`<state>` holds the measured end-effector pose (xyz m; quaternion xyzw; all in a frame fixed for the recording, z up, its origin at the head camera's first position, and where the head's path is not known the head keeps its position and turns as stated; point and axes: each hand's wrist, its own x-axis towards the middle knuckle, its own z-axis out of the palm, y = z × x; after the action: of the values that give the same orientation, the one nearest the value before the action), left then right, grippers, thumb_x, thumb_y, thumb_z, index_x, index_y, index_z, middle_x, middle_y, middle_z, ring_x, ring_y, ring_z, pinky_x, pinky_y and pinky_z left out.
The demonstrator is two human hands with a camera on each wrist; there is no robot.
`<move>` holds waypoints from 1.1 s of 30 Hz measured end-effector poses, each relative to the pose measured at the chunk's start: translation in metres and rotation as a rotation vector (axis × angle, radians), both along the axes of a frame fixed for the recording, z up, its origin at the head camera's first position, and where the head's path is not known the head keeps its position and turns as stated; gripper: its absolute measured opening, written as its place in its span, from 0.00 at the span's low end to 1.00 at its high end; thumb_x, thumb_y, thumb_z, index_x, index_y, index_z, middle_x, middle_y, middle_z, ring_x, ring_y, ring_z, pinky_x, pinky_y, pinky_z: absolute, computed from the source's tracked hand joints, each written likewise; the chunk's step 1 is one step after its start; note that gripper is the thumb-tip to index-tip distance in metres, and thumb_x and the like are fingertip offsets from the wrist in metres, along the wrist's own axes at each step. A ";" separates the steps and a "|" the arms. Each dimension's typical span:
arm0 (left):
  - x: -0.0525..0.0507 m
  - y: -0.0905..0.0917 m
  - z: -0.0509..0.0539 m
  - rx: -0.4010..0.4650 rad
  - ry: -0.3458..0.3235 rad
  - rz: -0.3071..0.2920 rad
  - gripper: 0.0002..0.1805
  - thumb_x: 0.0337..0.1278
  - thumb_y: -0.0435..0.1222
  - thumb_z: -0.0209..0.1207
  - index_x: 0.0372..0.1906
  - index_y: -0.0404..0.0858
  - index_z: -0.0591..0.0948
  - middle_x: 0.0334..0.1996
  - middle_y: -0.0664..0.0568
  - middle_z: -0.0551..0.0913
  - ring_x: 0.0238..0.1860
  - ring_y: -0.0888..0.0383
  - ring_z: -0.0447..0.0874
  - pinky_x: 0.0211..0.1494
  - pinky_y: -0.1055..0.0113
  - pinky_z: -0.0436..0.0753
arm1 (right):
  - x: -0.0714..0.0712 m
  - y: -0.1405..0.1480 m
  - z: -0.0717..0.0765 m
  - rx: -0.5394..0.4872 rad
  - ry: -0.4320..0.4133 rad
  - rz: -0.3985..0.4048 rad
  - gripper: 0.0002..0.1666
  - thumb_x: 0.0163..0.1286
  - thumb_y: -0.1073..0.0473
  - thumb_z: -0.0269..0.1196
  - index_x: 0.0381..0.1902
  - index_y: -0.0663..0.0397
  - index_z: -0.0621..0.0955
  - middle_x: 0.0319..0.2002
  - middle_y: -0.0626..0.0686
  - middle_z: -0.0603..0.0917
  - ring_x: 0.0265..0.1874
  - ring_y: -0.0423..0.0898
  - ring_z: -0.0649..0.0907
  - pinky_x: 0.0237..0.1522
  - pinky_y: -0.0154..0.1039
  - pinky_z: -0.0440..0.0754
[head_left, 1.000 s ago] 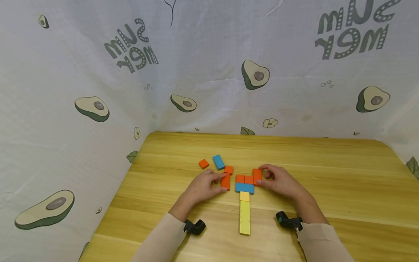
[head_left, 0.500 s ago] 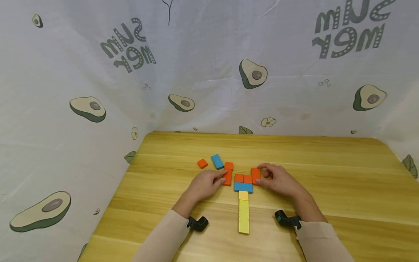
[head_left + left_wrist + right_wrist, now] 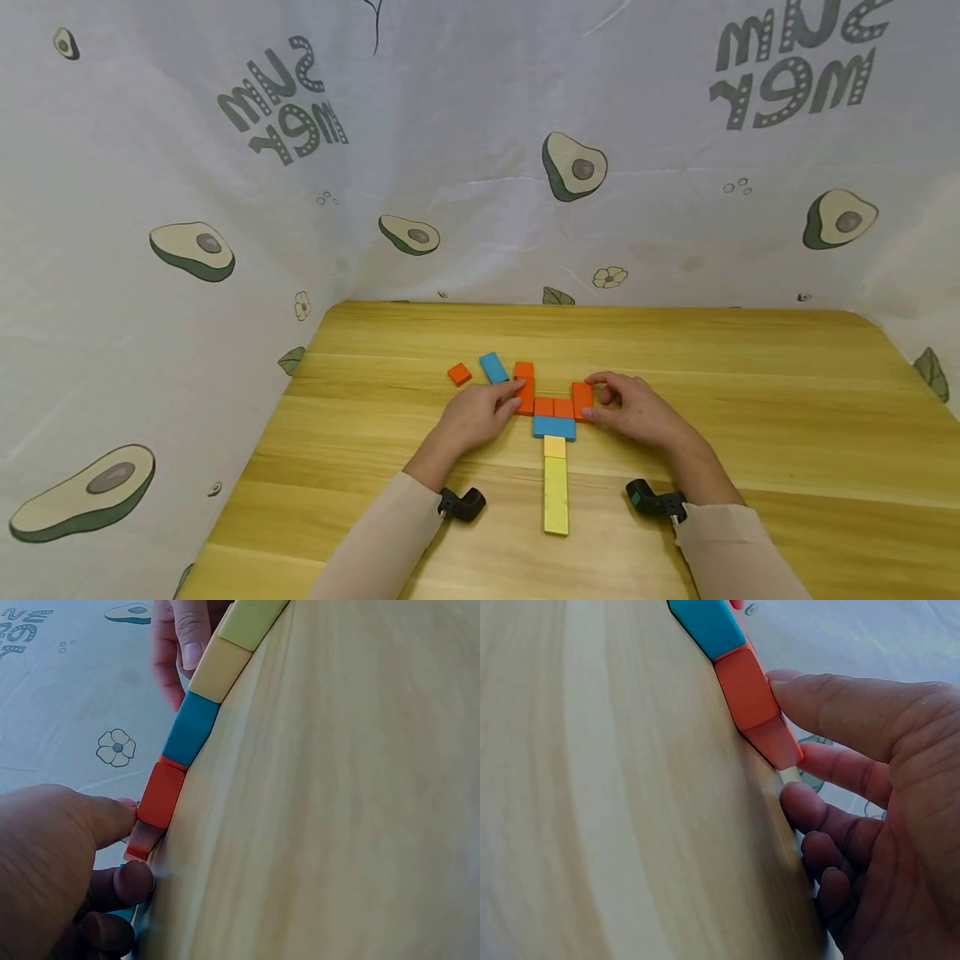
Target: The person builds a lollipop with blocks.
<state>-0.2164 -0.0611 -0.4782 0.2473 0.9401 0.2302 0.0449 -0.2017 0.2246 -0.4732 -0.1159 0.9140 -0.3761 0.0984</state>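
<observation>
Beyond and left of a flat blue wood-like oblong [image 3: 554, 428], the left hand [image 3: 474, 414] pinched a red wood-like oblong [image 3: 526, 402]; beyond and right, the right hand [image 3: 637, 410] pinched a second red oblong [image 3: 582, 402]. Aligning seemed underway; light squaring pressure looked needed next.

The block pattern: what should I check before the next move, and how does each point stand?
1. Left hand's grip on the left long orange block: ok, fingers touch it.
2. Right hand's grip on the right long orange block: ok, thumb and finger touch it.
3. Stem in line: ok, the short yellow block sits between the long yellow block and blue crosspiece.
4. Far ends matching: not ok, only the left shows a small orange square.
5. Left block snug against the orange pair: cannot tell, a thin gap could be there.
6. All blocks joined: not ok, a loose orange square lies apart.
</observation>
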 end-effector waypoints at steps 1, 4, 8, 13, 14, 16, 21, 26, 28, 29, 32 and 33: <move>0.000 0.000 0.000 0.001 0.003 0.002 0.23 0.77 0.49 0.53 0.72 0.54 0.76 0.18 0.60 0.70 0.24 0.63 0.68 0.33 0.68 0.70 | 0.000 0.000 0.000 0.001 0.001 0.000 0.30 0.68 0.51 0.70 0.62 0.59 0.77 0.40 0.55 0.77 0.38 0.48 0.72 0.41 0.42 0.71; 0.001 0.000 0.000 0.003 0.008 0.005 0.23 0.77 0.49 0.53 0.72 0.54 0.76 0.18 0.59 0.70 0.24 0.63 0.68 0.33 0.68 0.70 | 0.000 0.000 0.000 0.006 0.000 -0.002 0.30 0.68 0.51 0.70 0.62 0.59 0.77 0.40 0.54 0.77 0.38 0.49 0.72 0.41 0.42 0.71; 0.002 0.001 0.001 0.012 0.002 0.005 0.23 0.77 0.49 0.53 0.72 0.54 0.76 0.19 0.58 0.71 0.23 0.62 0.67 0.32 0.68 0.70 | 0.001 -0.001 0.001 0.014 -0.001 -0.008 0.30 0.68 0.50 0.70 0.62 0.59 0.77 0.40 0.54 0.77 0.40 0.49 0.71 0.42 0.42 0.70; 0.002 0.001 0.003 0.012 -0.012 0.012 0.23 0.77 0.49 0.53 0.72 0.55 0.76 0.22 0.57 0.76 0.27 0.62 0.72 0.37 0.67 0.73 | 0.000 0.000 0.001 0.009 0.008 0.005 0.30 0.68 0.52 0.70 0.62 0.60 0.77 0.39 0.53 0.77 0.37 0.48 0.72 0.40 0.40 0.71; 0.002 0.000 0.003 0.011 -0.014 0.012 0.23 0.77 0.49 0.53 0.72 0.55 0.76 0.22 0.57 0.76 0.28 0.61 0.72 0.37 0.66 0.73 | 0.000 0.000 0.001 0.008 0.009 0.008 0.29 0.68 0.52 0.70 0.62 0.60 0.77 0.38 0.53 0.77 0.36 0.48 0.72 0.40 0.40 0.71; 0.002 0.000 0.003 0.007 -0.012 0.013 0.23 0.77 0.49 0.53 0.72 0.55 0.76 0.22 0.57 0.75 0.29 0.61 0.73 0.38 0.66 0.73 | 0.000 -0.001 0.001 0.008 0.009 0.011 0.29 0.68 0.52 0.70 0.62 0.60 0.77 0.38 0.53 0.77 0.35 0.47 0.73 0.39 0.40 0.71; 0.002 0.000 0.002 0.008 -0.007 0.017 0.23 0.77 0.49 0.53 0.72 0.56 0.76 0.25 0.55 0.80 0.31 0.61 0.75 0.40 0.66 0.75 | 0.000 -0.002 0.002 0.015 0.006 0.005 0.29 0.68 0.52 0.70 0.62 0.59 0.77 0.38 0.53 0.76 0.37 0.48 0.72 0.40 0.42 0.70; 0.002 0.000 0.001 0.010 -0.017 0.021 0.23 0.77 0.50 0.53 0.72 0.56 0.76 0.23 0.57 0.78 0.30 0.62 0.74 0.38 0.67 0.74 | 0.001 -0.002 0.003 0.025 0.015 0.010 0.30 0.68 0.51 0.70 0.62 0.59 0.77 0.38 0.53 0.77 0.38 0.48 0.72 0.41 0.42 0.70; 0.002 0.000 0.000 0.007 -0.022 0.018 0.23 0.77 0.50 0.52 0.72 0.56 0.75 0.23 0.56 0.77 0.29 0.61 0.74 0.38 0.66 0.74 | 0.001 -0.002 0.003 0.028 0.017 0.006 0.30 0.68 0.50 0.70 0.62 0.59 0.77 0.38 0.53 0.77 0.38 0.49 0.72 0.42 0.42 0.70; 0.002 -0.001 0.000 0.009 -0.026 0.017 0.24 0.77 0.50 0.52 0.72 0.56 0.75 0.24 0.56 0.78 0.30 0.60 0.76 0.38 0.66 0.75 | 0.001 -0.002 0.003 0.027 0.017 0.004 0.30 0.68 0.50 0.70 0.62 0.59 0.77 0.38 0.53 0.77 0.38 0.49 0.72 0.42 0.42 0.70; 0.001 -0.002 -0.001 0.034 -0.044 0.020 0.24 0.78 0.51 0.51 0.73 0.56 0.74 0.38 0.54 0.87 0.40 0.58 0.83 0.46 0.62 0.81 | 0.002 -0.001 0.002 0.020 0.017 0.008 0.30 0.68 0.50 0.70 0.62 0.59 0.77 0.38 0.53 0.76 0.38 0.49 0.72 0.41 0.42 0.70; 0.001 -0.003 -0.001 0.051 -0.053 0.025 0.24 0.78 0.51 0.51 0.73 0.56 0.74 0.44 0.54 0.88 0.45 0.57 0.85 0.50 0.61 0.82 | 0.002 -0.001 0.002 0.017 0.011 0.004 0.30 0.68 0.50 0.70 0.62 0.59 0.77 0.38 0.53 0.76 0.38 0.49 0.72 0.42 0.42 0.70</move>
<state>-0.2156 -0.0643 -0.4790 0.2306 0.9354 0.2610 0.0607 -0.1999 0.2233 -0.4710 -0.1187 0.9176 -0.3674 0.0951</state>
